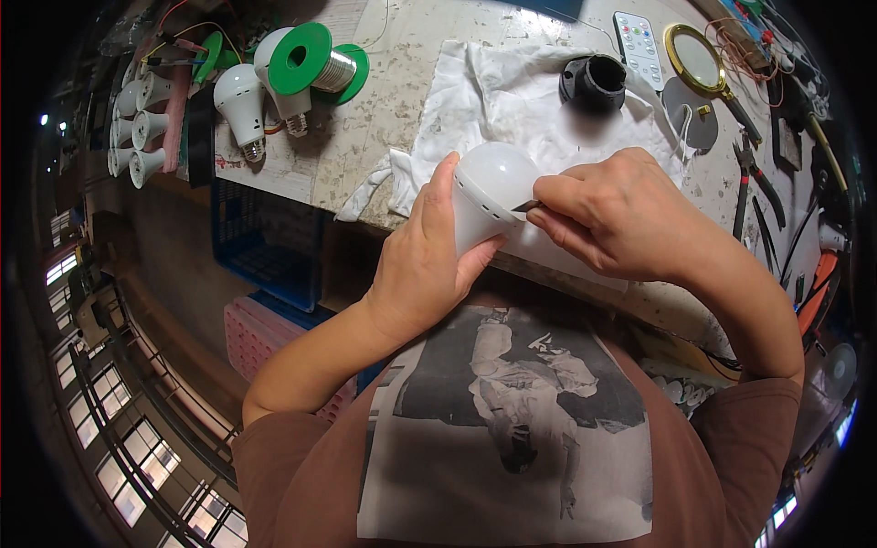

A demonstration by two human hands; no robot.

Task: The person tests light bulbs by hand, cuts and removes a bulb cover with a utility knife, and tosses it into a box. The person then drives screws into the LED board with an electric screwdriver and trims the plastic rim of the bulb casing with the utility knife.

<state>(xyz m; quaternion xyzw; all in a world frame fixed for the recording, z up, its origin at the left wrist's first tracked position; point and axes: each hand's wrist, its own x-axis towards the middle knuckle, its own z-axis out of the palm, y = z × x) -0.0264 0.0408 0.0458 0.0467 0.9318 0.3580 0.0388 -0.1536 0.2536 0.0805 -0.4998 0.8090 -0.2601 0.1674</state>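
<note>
My left hand [425, 256] grips a white LED bulb [489, 187] by its body, the dome tilted up toward the back. My right hand [607, 215] pinches a small dark pointed tool [525, 206], its tip touching the seam between dome and body at the bulb's right side. Beneath and behind my hands lies a rumpled white cloth [457, 91]. A black cylindrical fitting [592, 87] stands on the cloth, beyond the bulb.
Bulbs [239, 110] and green solder spools [297, 59] sit back left, beside bulb housings [146, 128]. At right lie a remote [638, 50], a magnifier [694, 55], pliers [763, 187] and wires. A blue crate [260, 256] is below the bench [375, 27].
</note>
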